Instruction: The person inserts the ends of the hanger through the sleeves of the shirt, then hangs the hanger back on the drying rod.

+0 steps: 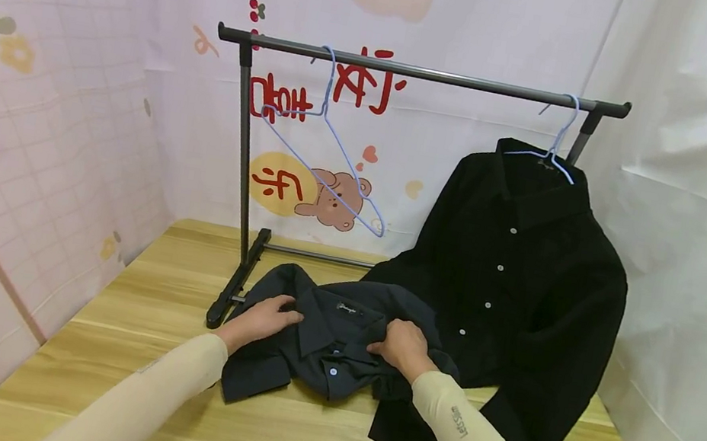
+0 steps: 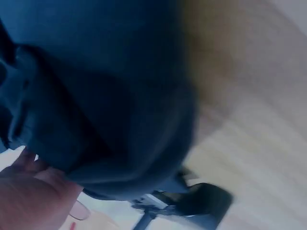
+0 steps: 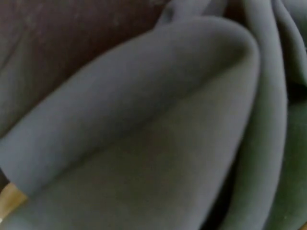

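Note:
A dark navy shirt lies bunched up on the wooden table, its collar facing up and a white label showing inside the neck. On one side of the collar my left hand pinches the cloth; its thumb and fingers show at the fabric's edge in the left wrist view, where the hand is low on the left. At the opposite side of the collar, my right hand grips the shirt with curled fingers. Folds of dark cloth fill the right wrist view and hide that hand.
Behind the shirt stands a dark metal clothes rack. A bare blue hanger hangs at its left; another blue hanger at the right carries a black shirt, whose lower part spreads onto the wooden table.

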Motion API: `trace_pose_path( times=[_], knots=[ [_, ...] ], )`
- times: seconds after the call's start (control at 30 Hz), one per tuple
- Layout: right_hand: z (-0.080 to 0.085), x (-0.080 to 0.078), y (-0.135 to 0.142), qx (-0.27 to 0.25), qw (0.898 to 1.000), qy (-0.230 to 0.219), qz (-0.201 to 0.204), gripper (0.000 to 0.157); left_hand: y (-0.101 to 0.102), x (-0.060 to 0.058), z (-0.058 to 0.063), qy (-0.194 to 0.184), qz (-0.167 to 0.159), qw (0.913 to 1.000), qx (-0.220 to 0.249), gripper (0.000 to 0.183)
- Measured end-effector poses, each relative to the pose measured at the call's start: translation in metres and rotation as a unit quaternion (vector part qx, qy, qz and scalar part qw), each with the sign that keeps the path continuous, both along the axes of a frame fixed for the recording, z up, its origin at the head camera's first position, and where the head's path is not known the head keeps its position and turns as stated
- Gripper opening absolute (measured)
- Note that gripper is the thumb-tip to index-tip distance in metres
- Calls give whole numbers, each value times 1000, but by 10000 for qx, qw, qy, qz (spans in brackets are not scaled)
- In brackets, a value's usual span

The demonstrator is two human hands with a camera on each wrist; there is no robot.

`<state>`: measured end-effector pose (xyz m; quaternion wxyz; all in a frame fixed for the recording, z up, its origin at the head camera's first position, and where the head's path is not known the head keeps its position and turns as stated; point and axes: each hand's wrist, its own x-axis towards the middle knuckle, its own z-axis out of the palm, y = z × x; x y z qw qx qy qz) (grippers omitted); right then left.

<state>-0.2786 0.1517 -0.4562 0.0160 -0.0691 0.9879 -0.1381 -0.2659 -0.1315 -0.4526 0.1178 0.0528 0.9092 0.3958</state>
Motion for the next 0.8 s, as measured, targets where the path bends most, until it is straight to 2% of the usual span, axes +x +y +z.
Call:
trace_pose_path(
  times=[0.13, 0.27, 0.37, 0.53, 0.8],
  knots=[
    [0, -1, 0, 13, 10000, -45, -46, 43, 8, 2, -4, 350, -47, 9968, -714, 75],
    [0, -1, 0, 0, 9999, -54, -92, 44, 16, 2, -15, 713, 109, 9867, -1456, 73],
    [0, -1, 2, -23, 10000, -10, -74, 43, 21, 4, -23, 942, 210, 9786, -1817, 75],
    [0, -1, 4, -139, 9999, 70, -10, 37, 27, 4, -29, 1188, 361, 9700, -2088, 77],
    [3, -4, 7, -236, 9996, 10, 153, 40, 27, 4, -32, 1125, 491, 9714, -2035, 80]
  ],
)
